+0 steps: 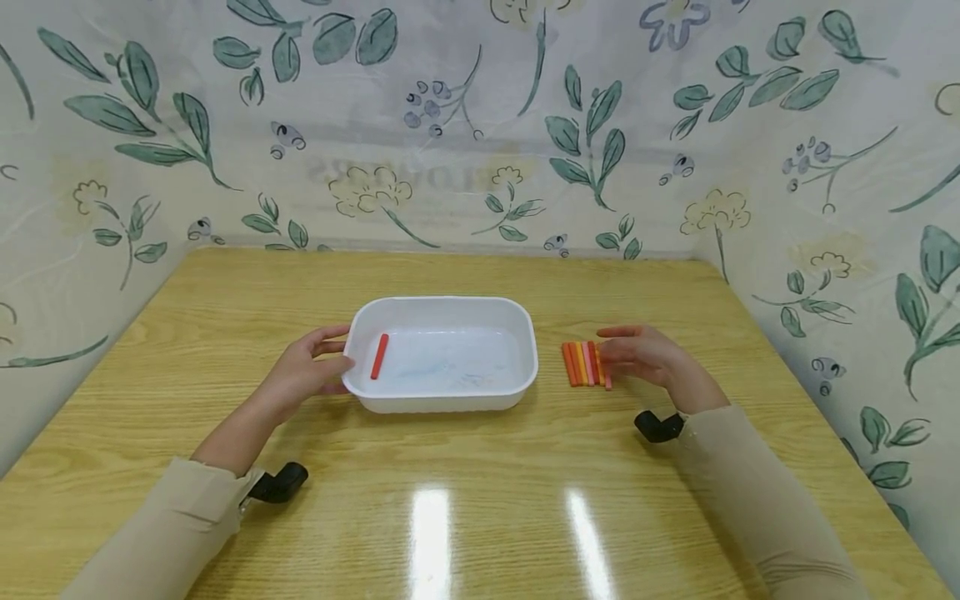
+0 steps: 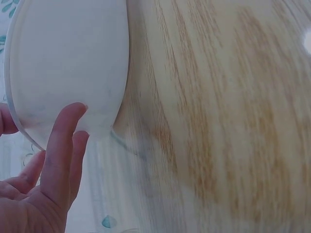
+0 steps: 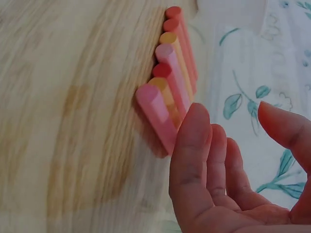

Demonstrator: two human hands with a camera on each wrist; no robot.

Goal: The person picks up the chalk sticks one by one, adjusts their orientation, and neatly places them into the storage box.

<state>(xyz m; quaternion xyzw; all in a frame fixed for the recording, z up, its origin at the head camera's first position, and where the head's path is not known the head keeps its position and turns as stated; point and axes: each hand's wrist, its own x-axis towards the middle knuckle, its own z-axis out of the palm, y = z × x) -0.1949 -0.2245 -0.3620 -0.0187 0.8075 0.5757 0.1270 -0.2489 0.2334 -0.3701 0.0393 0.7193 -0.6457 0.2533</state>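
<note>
A white plastic tray [image 1: 442,400] stands at the middle of the table. One short red stick [image 1: 380,357] lies inside it, towards the left end. My left hand [image 1: 309,367] holds the tray's left end, thumb at the rim; in the left wrist view its other fingers [image 2: 58,150] lie against the outer wall. To the right of the tray, several short round sticks [image 1: 576,364] in red, orange, yellow and pink lie side by side. My right hand [image 1: 645,358] hovers at their right end, fingers apart, and partly covers them. Between its thumb and fingers there is nothing.
The wooden table [image 1: 480,467] carries two bright light reflections near its front. Floral-patterned sheeting [image 1: 480,192] rises behind the table and along both sides. A black wrist mount shows at each sleeve cuff.
</note>
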